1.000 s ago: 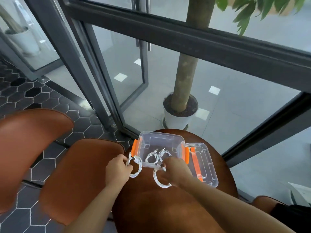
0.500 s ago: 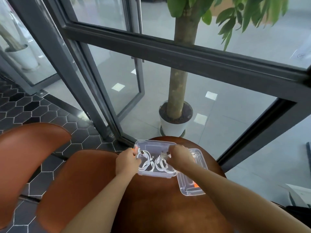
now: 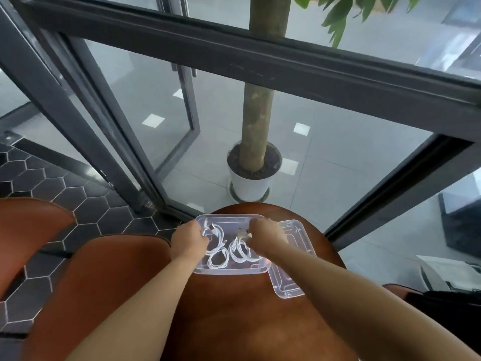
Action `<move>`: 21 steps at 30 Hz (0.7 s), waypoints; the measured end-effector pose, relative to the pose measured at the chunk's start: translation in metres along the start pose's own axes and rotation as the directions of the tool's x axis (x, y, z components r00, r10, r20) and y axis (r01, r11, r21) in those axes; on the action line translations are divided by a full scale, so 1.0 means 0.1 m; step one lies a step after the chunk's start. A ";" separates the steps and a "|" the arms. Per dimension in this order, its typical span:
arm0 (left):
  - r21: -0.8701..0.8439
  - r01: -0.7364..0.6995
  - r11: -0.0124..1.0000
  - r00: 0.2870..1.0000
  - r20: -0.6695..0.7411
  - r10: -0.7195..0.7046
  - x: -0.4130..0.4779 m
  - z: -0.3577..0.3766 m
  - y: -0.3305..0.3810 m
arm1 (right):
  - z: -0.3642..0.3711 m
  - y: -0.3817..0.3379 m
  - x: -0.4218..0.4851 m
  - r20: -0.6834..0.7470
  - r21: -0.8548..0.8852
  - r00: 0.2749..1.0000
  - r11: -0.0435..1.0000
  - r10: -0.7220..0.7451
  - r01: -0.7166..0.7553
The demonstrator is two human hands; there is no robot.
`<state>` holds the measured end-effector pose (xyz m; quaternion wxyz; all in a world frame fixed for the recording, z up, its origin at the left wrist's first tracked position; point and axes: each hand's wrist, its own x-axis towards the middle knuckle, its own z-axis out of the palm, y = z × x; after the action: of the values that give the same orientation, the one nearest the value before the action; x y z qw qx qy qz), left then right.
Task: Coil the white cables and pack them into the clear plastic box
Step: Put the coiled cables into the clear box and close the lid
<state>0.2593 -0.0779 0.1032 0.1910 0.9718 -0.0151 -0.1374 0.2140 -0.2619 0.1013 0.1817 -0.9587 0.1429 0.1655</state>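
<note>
Cables (image 3: 220,254) into box (image 3: 230,271); left hand (image 3: 188,239), right hand (image 3: 266,235) pinching.

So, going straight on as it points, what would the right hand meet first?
Probably the far wall of the clear plastic box; the right hand points there, past the white cable it pinches. Depth unclear.

Coiled white cables (image 3: 226,246) sit in loops inside the open clear plastic box (image 3: 231,271), far edge of the table (image 3: 234,321).
</note>
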 end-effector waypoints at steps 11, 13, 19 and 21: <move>0.156 -0.125 0.980 0.990 0.077 0.114 0.25 0.33 -0.06 | 0.23 -0.04 0.30 0.048 -0.178 0.994 0.979 -0.095 0.102; 0.230 -0.179 0.957 0.981 0.112 0.157 0.28 0.40 -0.04 | 0.29 -0.07 0.35 0.061 -0.261 0.985 0.950 -0.161 0.171; 0.470 -0.281 0.837 0.956 0.208 0.205 0.35 0.59 0.11 | 0.49 -0.08 0.49 0.146 -0.360 0.958 0.888 -0.248 0.285; 0.498 -0.306 0.811 0.948 0.238 0.211 0.35 0.62 0.11 | 0.54 -0.08 0.53 0.203 -0.376 0.943 0.868 -0.264 0.324</move>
<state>0.2766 -0.1132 0.0432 -0.0690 0.9597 -0.2010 -0.1838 0.2507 -0.2448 0.0366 0.0126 -0.9712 -0.0560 0.2312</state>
